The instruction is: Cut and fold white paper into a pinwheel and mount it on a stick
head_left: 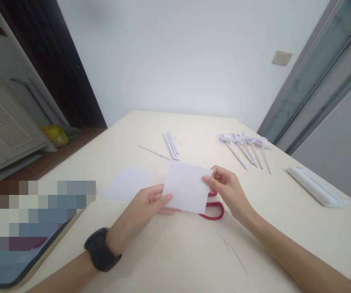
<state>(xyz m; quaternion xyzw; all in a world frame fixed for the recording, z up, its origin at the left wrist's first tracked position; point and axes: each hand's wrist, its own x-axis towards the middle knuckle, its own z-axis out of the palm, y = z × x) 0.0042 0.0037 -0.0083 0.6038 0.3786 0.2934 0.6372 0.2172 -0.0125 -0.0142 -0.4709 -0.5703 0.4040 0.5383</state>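
Both hands hold up one squarish sheet of white paper (187,187) above the table. My left hand (151,201), with a black band on its wrist, pinches the lower left edge, thumb on top and fingers beneath. At the upper right edge, my right hand (224,183) pinches the sheet between thumb and fingers. Red-handled scissors (216,217) lie under the paper; only their handle loops show, the blades being hidden. Another white paper sheet (125,183) lies flat to the left. Behind the held sheet are several rolled paper sticks (171,144).
Several paper pinwheels on sticks (245,146) lie at the back right of the table (194,122). A white plastic-wrapped pack (316,187) sits at the right edge. Thin paper strips (235,254) are scattered near the front. A wall stands behind the table.
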